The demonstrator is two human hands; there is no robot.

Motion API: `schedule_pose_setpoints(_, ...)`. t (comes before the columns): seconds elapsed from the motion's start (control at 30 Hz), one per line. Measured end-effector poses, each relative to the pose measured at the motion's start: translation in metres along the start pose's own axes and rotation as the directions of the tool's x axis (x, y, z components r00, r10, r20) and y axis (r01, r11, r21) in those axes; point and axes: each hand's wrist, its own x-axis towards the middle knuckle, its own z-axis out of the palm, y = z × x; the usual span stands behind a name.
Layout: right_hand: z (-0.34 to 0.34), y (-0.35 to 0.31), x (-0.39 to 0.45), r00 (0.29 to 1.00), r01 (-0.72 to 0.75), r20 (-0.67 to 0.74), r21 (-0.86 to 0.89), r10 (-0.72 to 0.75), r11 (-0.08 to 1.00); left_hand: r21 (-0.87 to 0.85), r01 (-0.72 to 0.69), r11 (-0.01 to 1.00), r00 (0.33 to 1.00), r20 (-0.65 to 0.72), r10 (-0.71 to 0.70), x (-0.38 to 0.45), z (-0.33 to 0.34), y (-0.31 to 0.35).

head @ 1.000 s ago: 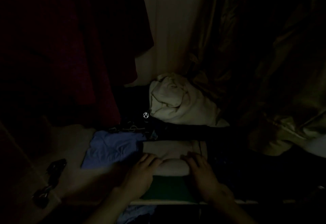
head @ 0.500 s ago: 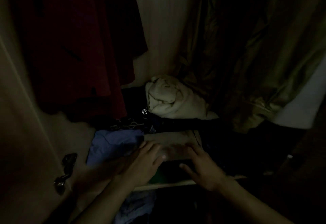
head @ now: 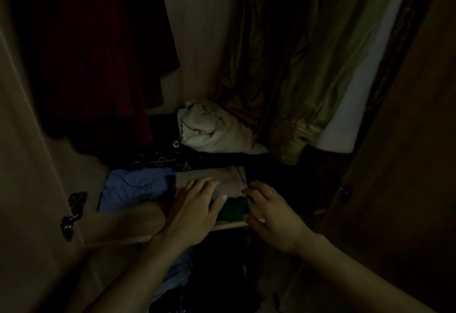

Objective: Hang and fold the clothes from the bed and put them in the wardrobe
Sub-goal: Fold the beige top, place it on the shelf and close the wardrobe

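Head view, folded beige garment (head: 217, 182): is being seen lying flat on the wardrobe shelf (head: 229, 225), near the front edge, on top of a green piece (head: 234, 208) and just right of a blue garment (head: 135, 188).
Left hand (head: 195, 211): is being laid on the beige fold with fingers straight and relaxed, nothing gripped.
Right hand (head: 274, 216): is being held just beside the fold's right end, fingers spread and released; contact cannot be told.
Handling: the fold is being judged soft, light and limp, likely to slump; it is best taken flat under both short ends.
Hidden: the dim light is blurring the dark clothes (head: 158, 161) behind; the shelf below is being lost in shadow.
Cream bundle (head: 212, 127): is being seen farther back.
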Motion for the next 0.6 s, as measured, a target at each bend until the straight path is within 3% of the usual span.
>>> schedule_pose_setpoints(0.3, -0.063, 0.024, -0.097, 0.981, 0.021, -0.192, 0.075, -0.006, 0.997, -0.057, 0.023, 0.998, 0.995, -0.098, -0.028, -0.024, -0.011, 0.122)
schedule_pose_setpoints(0.6, -0.125, 0.070, -0.226, 0.960, -0.067, -0.258, 0.176, 0.112, 0.982, -0.025, 0.074, 0.997, 0.996, -0.045, -0.075, -0.090, -0.012, 0.228)
